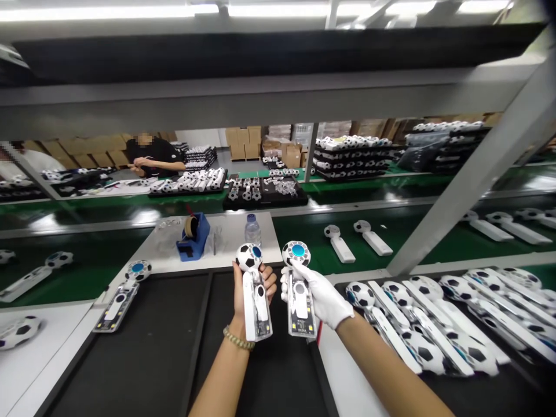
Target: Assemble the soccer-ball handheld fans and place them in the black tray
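Bare, with a beaded bracelet at the wrist, my left hand [238, 289] is closed around a handheld fan [257, 307] that has a football-patterned head and a white and clear handle. My right hand [321, 295], in a white glove, grips a second handheld fan [302, 313]. That one faces me, showing a blue centre in its head and a circuit board through the clear handle. Both fans are upright, side by side and slightly apart, above a black tray [264, 382]. Another such fan [116, 307] lies across the tray's left edge.
A tray on the right holds several football fans [428, 350]. Beyond my hands are a blue tape dispenser [191, 237] and a water bottle [252, 231]. More fans [339, 243] lie on the green conveyor [299, 226]. A slanted metal post [469, 168] stands right; a co-worker [154, 156] is behind.
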`<move>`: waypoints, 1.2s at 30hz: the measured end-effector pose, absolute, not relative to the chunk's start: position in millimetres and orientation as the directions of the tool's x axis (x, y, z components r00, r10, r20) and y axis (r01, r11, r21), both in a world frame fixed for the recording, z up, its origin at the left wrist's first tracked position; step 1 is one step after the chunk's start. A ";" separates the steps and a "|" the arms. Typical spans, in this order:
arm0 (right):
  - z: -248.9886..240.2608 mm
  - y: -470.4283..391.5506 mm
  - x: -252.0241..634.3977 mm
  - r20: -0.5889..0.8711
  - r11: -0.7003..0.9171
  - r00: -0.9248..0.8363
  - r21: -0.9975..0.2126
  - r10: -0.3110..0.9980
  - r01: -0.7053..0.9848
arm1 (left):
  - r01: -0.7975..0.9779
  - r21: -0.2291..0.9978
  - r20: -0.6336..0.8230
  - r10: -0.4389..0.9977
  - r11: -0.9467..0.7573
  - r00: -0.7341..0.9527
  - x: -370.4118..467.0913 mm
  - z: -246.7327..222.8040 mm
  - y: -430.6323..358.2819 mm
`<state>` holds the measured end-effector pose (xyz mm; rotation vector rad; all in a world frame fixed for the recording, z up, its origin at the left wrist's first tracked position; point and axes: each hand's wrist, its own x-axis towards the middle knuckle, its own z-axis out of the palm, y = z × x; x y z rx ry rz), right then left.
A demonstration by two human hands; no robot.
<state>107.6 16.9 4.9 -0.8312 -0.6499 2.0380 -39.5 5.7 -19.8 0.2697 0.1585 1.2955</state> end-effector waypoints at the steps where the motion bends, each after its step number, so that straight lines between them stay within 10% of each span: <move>1: 4.8 16.5 105.8 -0.317 -0.530 -0.455 -0.697 0.832 -0.483 | -0.930 0.287 0.030 0.968 0.231 0.250 -36.1 -20.9 6.1; 17: 14.0 13.7 95.2 -0.223 -0.400 -0.437 -0.840 0.871 -0.368 | -0.902 0.386 -0.120 0.980 0.195 0.160 -36.9 -37.0 17.6; 26: 0.7 20.0 105.0 0.067 0.142 -0.329 -0.968 0.942 0.207 | -0.690 0.647 -0.252 0.945 0.324 0.208 -46.5 -35.0 18.6; 36: -29.7 91.6 123.0 -0.329 -0.326 -0.296 -0.943 0.897 0.061 | -0.360 0.926 0.151 0.985 -0.112 0.081 -61.3 -16.7 4.6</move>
